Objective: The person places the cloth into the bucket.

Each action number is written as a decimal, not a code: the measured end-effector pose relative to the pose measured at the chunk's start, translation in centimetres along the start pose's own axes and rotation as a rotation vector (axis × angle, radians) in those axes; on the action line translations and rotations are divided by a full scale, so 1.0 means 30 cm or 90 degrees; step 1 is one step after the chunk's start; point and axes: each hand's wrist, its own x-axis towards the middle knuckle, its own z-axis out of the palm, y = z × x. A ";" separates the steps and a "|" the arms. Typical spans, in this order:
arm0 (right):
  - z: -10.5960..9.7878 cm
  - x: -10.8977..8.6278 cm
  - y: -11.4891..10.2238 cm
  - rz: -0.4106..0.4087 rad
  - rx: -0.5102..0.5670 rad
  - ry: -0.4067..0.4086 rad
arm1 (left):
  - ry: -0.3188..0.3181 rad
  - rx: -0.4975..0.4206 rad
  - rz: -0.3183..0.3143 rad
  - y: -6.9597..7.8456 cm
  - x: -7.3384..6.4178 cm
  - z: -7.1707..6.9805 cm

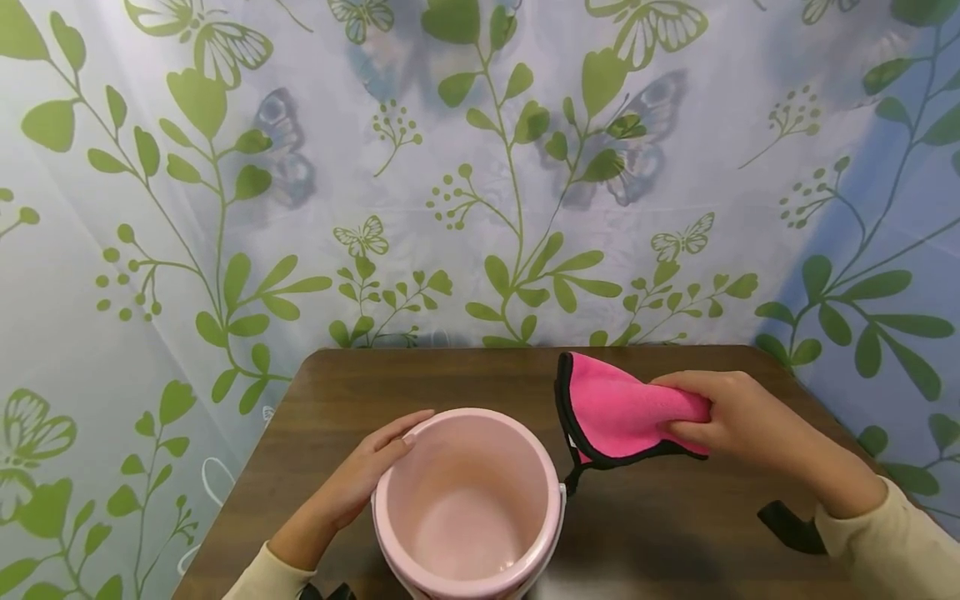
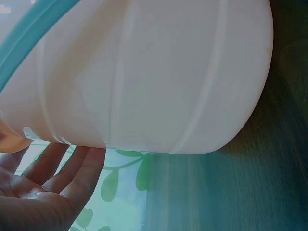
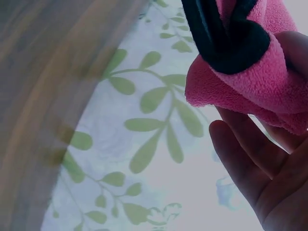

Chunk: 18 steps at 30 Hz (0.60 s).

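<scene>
A pale pink bucket [image 1: 536, 550] stands upright on the table, its inside bare. My left hand [image 1: 358, 479] rests against the bucket's left rim; in the left wrist view its extended fingers [image 2: 79, 175] touch the outer wall [image 2: 159, 72]. To the right of the bucket, my right hand [image 1: 723, 417] pinches a bright pink cloth [image 1: 615, 408] with black edging, bunched between thumb and fingers. The cloth is held above the table, its wider end fanning toward the left. A black strap or corner hangs from it near the bucket's rim. Some right fingers are behind the cloth [image 3: 240, 91].
The dark brown wooden table [image 1: 420, 379] extends behind and to both sides of the bucket. A curtain [image 1: 480, 250] with green leaves and butterflies hangs behind it. The bucket's handle [image 2: 33, 31] hangs along its side. A black band [image 1: 791, 527] shows at the right wrist.
</scene>
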 end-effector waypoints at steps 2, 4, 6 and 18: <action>-0.010 0.016 -0.007 -0.007 -0.003 0.009 | 0.001 0.003 0.003 -0.001 0.002 -0.001; -0.021 0.032 -0.017 -0.010 -0.008 0.014 | 0.001 0.004 0.004 -0.002 0.003 -0.002; -0.030 0.048 -0.029 -0.009 -0.011 0.017 | 0.003 0.005 0.004 -0.003 0.005 -0.002; -0.069 0.133 -0.083 -0.037 -0.042 0.038 | 0.011 0.002 0.000 -0.002 0.005 -0.006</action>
